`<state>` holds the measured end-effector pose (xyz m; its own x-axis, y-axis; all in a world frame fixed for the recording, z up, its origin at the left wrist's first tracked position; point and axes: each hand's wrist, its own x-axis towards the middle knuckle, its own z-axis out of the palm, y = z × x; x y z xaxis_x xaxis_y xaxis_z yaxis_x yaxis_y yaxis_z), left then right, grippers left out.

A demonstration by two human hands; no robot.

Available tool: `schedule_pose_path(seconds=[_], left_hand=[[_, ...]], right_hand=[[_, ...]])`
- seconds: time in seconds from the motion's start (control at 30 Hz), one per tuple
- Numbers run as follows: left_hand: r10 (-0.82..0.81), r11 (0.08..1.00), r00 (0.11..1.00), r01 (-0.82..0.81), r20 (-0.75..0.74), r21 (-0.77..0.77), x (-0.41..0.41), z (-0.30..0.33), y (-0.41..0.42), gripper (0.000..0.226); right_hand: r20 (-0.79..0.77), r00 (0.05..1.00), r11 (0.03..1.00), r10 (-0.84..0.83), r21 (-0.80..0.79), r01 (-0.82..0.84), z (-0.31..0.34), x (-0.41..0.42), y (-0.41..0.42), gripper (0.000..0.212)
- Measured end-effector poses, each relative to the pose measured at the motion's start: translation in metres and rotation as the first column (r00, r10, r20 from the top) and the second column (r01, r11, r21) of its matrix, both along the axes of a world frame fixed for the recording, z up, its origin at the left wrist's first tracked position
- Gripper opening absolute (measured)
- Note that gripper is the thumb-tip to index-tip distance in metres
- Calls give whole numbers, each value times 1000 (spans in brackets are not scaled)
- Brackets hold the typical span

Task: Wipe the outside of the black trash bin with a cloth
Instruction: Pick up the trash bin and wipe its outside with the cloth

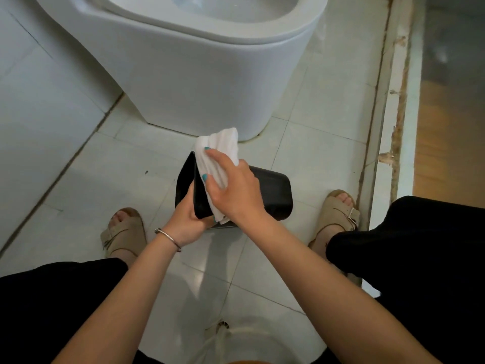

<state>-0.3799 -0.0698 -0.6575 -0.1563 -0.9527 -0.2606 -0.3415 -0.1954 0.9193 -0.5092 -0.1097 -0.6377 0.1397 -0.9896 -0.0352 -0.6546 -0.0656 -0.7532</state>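
Note:
The black trash bin point(273, 191) lies tipped on the tiled floor between my feet, its lid or open end turned to the left. My left hand point(187, 223) grips the bin's near left edge from below. A white folded cloth point(217, 153) lies over the bin's left end. My right hand point(231, 189) presses the cloth against the bin, its fingers spread across the fabric and its thumb partly round it. The lower part of the cloth is hidden under my right hand.
A white toilet point(196, 74) stands just beyond the bin. A raised threshold point(393, 114) runs along the right, with wooden floor past it. My sandalled feet point(126, 232) flank the bin. A floor drain point(223, 324) sits near my body.

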Motion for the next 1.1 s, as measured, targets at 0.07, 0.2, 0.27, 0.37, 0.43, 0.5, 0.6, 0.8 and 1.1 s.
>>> schedule_pose_path(seconds=[0.07,0.2,0.27,0.37,0.43,0.5,0.6,0.8,1.1], left_hand=[[10,1000,1000,-10,-9,-11,-3,1,-1,89],[-5,1000,1000,5,3,-8,-5,1,-3,95],[-16,1000,1000,16,5,0,-5,0,-4,99],[-5,1000,1000,5,-3,4,-2,1,-2,101],[15,1000,1000,-15,-9,2,2,0,2,101],[18,1000,1000,-18,0,-6,5,-1,5,94],[41,999,999,-41,23,9,10,-7,7,87],[76,995,997,-78,28,68,10,-10,2,85],[87,988,995,-94,54,125,13,-9,3,79]], right_hand=[[-20,1000,1000,-7,-17,7,0,5,0,50],[-47,997,997,-53,-49,51,-5,0,0,49],[-24,997,995,-77,-64,75,-7,-3,2,48],[-7,998,995,-70,-73,69,-11,0,4,48],[-10,999,996,-48,-74,47,-14,4,7,48],[-21,999,996,-36,-77,34,-19,5,10,48],[-59,997,996,-55,-77,50,-26,-5,10,48],[-94,981,985,-172,-7,172,-43,-41,-7,46],[-143,956,961,-256,65,267,-62,-73,-17,45]])
